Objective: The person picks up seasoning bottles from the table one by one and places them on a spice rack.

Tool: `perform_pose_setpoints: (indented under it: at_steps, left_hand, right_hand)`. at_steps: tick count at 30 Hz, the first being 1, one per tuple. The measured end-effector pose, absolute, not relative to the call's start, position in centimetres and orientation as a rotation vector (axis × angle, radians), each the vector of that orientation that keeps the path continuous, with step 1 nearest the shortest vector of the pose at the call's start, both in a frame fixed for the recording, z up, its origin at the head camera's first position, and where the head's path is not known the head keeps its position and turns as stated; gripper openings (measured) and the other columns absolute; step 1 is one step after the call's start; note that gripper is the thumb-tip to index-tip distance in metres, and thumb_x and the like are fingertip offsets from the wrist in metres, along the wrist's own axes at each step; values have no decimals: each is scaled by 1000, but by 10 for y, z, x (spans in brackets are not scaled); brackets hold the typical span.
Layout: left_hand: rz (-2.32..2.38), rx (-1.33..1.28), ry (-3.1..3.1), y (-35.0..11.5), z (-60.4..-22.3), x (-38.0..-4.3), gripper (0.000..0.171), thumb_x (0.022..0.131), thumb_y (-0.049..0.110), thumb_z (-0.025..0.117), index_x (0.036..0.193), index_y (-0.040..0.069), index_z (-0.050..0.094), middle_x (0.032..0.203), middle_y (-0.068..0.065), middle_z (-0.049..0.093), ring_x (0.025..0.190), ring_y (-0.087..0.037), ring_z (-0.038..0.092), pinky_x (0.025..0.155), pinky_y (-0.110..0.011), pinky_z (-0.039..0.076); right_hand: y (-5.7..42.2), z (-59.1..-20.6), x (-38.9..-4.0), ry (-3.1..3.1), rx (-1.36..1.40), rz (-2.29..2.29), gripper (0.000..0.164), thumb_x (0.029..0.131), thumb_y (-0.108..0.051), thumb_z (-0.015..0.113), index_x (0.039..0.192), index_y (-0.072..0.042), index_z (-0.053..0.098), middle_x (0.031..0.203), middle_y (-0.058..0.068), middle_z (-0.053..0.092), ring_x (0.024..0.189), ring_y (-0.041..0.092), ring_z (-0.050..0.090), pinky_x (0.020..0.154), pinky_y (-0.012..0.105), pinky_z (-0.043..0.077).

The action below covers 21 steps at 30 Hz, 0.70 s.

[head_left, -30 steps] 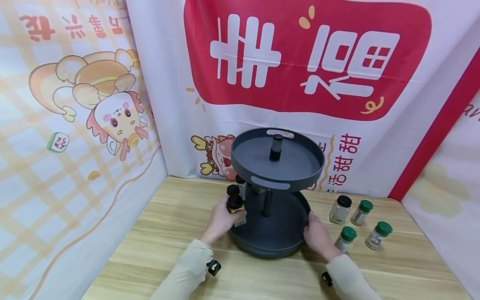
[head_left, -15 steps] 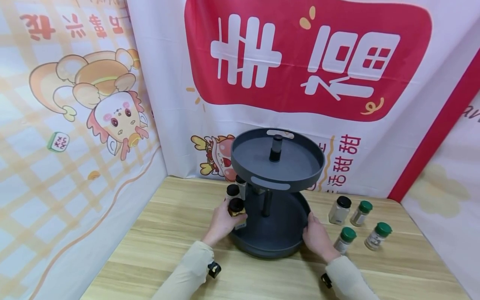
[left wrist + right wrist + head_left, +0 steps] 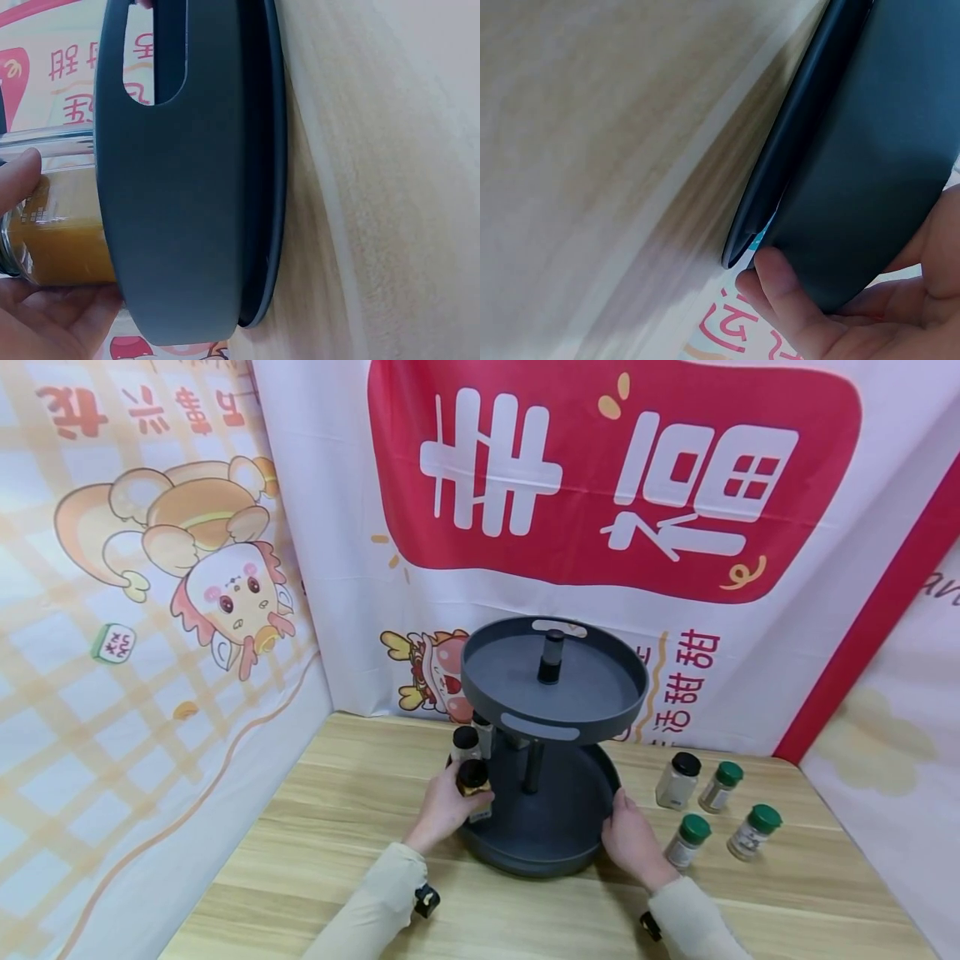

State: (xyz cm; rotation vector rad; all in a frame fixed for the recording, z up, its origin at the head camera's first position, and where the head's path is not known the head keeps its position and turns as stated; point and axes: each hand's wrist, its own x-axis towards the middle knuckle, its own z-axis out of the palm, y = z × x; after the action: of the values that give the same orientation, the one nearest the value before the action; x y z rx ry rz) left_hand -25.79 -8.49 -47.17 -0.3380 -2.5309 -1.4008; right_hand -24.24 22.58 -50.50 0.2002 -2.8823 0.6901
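A dark grey two-tier turntable organizer point(image 3: 558, 822) with a round tray on each level stands on the table. At the left side of its lower tray, my left hand point(image 3: 441, 806) grips a black-lidded spice jar point(image 3: 474, 773). Orange-brown contents show through the clear jar in the left wrist view, where the tray wall hides the base. Just behind it in the lower tray are more black-lidded jars point(image 3: 465, 741), partly covered. My right hand point(image 3: 633, 839) holds the lower tray's right side, with fingers point(image 3: 776, 277) against the outer wall in the right wrist view.
Right of the organizer stand three green-lidded shakers point(image 3: 753, 833) and one black-lidded jar point(image 3: 678, 781) on the wooden table point(image 3: 315, 843). The upper tray point(image 3: 510, 672) overhangs the back of the lower one. Printed cloth hangs behind and at both sides.
My left hand has moved the held jar slightly down and nearer, leaving the jar behind it more visible. My right hand stays on the tray's side, shifting only slightly.
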Motion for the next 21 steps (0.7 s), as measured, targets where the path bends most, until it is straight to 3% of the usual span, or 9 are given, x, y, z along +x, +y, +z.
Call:
perform_pose_setpoints:
  at_steps: [9, 21]
  left_hand:
    - [-1419, -350, -2534, -87, -476, -261, 46, 76, 22, 80, 114, 5, 60, 104, -10, 66, 95, -23, 62, 81, -40, 50]
    - [-1403, -363, -2563, -89, -481, -265, 49, 77, 23, 80, 117, 5, 58, 108, -11, 64, 99, -24, 60, 83, -41, 49]
  right_hand:
    - [222, -502, -236, -2854, 201, 670, 54, 88, -1, 47, 131, 27, 29, 124, 46, 41, 110, 50, 50, 89, 54, 44]
    - [220, -500, -231, -2857, 211, 672, 53, 90, -3, 46, 130, 28, 29, 123, 46, 41, 110, 50, 51, 88, 54, 45]
